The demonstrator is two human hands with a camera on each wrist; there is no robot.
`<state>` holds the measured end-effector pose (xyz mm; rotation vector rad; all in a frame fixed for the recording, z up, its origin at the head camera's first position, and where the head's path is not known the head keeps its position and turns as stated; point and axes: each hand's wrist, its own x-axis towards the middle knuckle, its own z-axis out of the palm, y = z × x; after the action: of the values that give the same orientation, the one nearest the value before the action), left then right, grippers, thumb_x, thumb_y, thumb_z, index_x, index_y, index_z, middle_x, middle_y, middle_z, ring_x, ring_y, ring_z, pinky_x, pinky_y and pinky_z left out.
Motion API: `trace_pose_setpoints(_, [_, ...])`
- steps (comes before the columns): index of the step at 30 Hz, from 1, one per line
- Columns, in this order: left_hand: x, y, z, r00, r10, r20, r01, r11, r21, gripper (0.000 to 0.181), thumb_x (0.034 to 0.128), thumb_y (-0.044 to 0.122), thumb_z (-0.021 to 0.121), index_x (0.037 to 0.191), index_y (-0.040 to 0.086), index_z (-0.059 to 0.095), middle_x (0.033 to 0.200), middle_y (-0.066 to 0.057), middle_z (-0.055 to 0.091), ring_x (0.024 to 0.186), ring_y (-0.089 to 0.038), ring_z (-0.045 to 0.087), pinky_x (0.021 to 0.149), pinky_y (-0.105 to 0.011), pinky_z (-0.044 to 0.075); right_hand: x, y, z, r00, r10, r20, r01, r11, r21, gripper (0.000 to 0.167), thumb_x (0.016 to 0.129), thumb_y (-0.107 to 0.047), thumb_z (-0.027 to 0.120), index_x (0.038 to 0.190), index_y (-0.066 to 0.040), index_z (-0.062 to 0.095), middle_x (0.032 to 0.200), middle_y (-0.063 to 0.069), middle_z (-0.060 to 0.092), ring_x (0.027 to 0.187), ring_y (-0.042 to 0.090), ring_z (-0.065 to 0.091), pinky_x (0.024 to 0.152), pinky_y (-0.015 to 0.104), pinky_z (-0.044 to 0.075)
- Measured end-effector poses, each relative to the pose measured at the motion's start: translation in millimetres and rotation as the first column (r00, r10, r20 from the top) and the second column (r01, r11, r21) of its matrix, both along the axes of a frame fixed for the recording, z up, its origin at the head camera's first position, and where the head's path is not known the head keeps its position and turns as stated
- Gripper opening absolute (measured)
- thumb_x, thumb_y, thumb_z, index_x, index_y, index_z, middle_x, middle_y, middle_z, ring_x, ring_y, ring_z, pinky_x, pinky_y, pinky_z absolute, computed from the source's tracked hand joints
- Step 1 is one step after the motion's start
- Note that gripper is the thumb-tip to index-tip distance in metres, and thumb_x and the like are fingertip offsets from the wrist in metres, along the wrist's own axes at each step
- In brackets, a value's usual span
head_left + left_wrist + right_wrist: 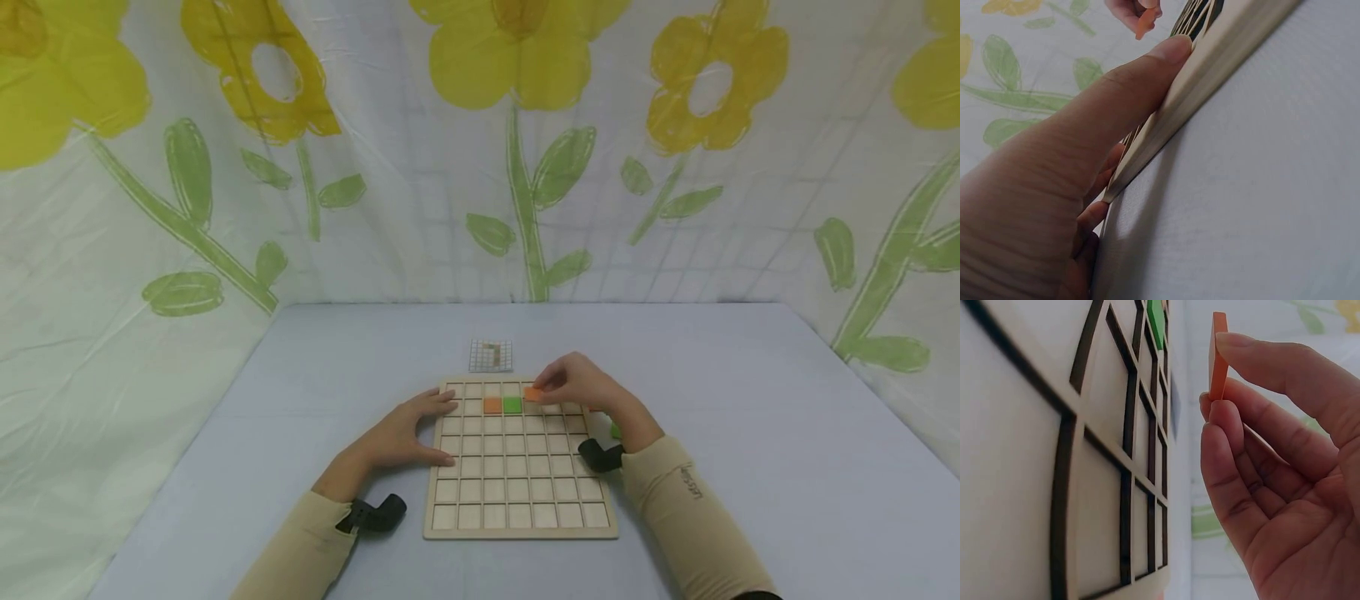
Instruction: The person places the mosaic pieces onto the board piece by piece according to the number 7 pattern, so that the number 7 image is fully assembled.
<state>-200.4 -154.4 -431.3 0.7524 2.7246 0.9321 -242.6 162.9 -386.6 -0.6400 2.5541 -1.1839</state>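
Note:
A wooden grid board (521,533) lies on the table. In its second row from the back an orange tile (492,406) sits directly left of a green tile (512,405). My right hand (588,390) pinches another orange tile (532,394) above the board, right of the green one; in the right wrist view that held tile (1217,359) stands on edge between thumb and fingers. My left hand (405,433) rests on the board's left edge with fingers spread. The left wrist view shows the left thumb (1129,87) on the board's rim (1179,100).
Behind the board lies a small card (491,356) with a grid pattern. A green tile (616,431) lies right of the board, partly hidden by the right wrist, and a bit of orange shows behind it. A flowered curtain (405,208) hangs behind the table.

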Motion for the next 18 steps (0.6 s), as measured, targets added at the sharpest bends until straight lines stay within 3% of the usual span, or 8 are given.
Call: trace_pose_setpoints(18, [-0.2, 0.0, -0.9, 1.000, -0.001, -0.001, 0.001, 1.000, 0.009, 0.085, 0.0637, 0.051, 0.080, 0.136, 0.018, 0.049, 0.151, 0.002, 0.034, 0.143, -0.027, 0.021, 0.115, -0.052, 0.022, -3.7, -1.9, -17.4, 0.998, 0.025, -0.051, -0.022, 0.998, 0.054, 0.016, 0.076, -0.010, 0.074, 0.092, -0.006, 0.072, 0.088, 0.005, 0.068, 0.078, 0.010, 0.061, 0.073, 0.027, 0.053])
